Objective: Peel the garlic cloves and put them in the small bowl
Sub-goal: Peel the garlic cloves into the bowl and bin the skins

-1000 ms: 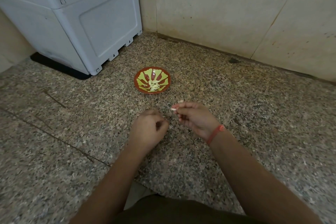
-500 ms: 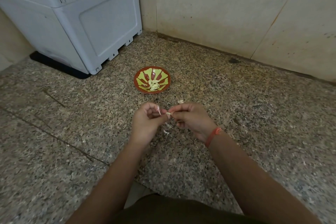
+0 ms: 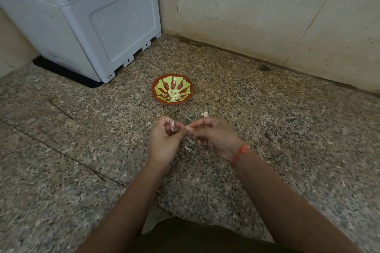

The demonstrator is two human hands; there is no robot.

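Risen: left hand point(image 3: 164, 139) pinching peel point(image 3: 172, 125); right hand point(image 3: 213, 135) pinches garlic clove point(image 3: 188, 128) (between both grips).

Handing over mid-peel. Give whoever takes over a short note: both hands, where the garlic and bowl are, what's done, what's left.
Left hand: pinches a strip of peel next to the clove.
Right hand: pinches the garlic clove at its fingertips.
Small bowl: on the granite surface just beyond the hands, with several peeled cloves inside.
Peel scraps lie below the hands.
Done: the cloves in the bowl.
Left: finish skinning this clove and drop it in. No other unpeeled cloves in view.
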